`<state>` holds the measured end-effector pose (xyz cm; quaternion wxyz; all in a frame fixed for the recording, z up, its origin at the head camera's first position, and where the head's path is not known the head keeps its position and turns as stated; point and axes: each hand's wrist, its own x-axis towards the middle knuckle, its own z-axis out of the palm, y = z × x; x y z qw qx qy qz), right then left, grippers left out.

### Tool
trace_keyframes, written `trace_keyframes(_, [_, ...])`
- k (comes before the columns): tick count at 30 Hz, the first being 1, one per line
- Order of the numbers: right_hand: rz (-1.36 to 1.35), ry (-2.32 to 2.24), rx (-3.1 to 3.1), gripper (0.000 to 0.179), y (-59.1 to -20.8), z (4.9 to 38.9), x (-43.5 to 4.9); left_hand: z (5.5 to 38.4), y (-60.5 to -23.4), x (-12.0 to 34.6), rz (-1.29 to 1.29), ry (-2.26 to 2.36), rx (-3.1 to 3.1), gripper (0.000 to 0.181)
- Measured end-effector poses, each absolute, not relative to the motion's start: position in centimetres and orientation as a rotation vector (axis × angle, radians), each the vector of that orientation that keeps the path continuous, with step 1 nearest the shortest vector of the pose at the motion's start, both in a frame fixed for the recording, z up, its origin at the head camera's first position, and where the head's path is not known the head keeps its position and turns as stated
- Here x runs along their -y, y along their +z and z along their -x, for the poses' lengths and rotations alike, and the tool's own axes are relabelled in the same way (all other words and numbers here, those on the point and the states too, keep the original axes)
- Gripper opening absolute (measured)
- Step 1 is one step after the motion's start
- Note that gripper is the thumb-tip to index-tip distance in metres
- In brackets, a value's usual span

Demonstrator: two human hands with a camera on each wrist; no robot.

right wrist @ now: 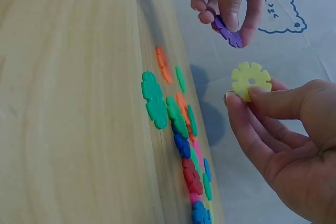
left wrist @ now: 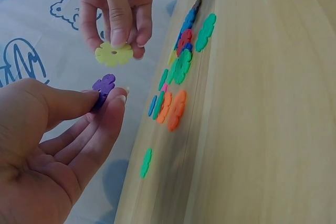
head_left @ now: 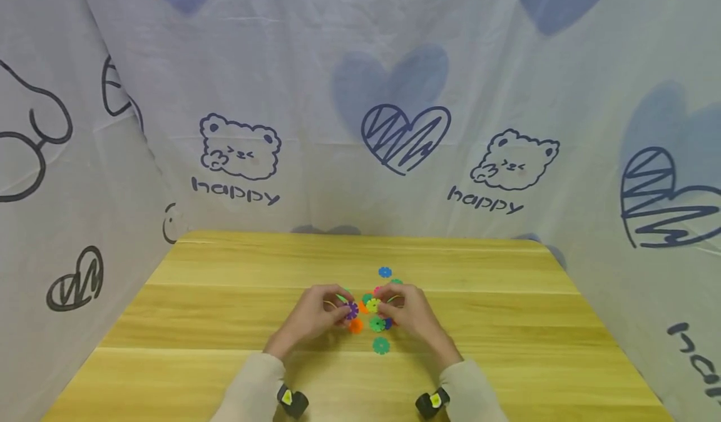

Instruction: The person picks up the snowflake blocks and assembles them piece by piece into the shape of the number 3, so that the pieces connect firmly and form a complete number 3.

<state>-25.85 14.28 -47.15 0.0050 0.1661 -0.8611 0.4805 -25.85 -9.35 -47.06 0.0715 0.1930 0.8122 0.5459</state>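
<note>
Between thumb and fingertips my left hand [head_left: 320, 312] pinches a purple notched plastic disc [left wrist: 104, 91], shaped like a flower. Opposite it, my right hand [head_left: 410, 312] pinches a yellow notched disc [right wrist: 251, 80] with a small hole at its centre. Both discs are held up above the table, a short gap apart, as the two wrist views show. Below and around the hands lie more such discs: a green one [head_left: 381, 345] nearest me, an orange one [head_left: 355, 326] by the left hand, and a blue one [head_left: 385, 272] farthest away.
The wooden table [head_left: 197, 334] bears the loose pile, which also has red [right wrist: 192, 176] and dark blue discs [right wrist: 181, 145]. Behind the table hangs a pale cloth [head_left: 315, 159] printed with hearts and bears. Each wrist wears a small black camera [head_left: 292, 401].
</note>
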Motion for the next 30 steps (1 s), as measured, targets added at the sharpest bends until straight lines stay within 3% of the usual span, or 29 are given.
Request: trace_keyframes(30, [-0.696,1.462,2.571,0.009,-47.46,25.25,-13.59,25.59,-47.18,8.81,-0.653,1.609,-2.45,0.02])
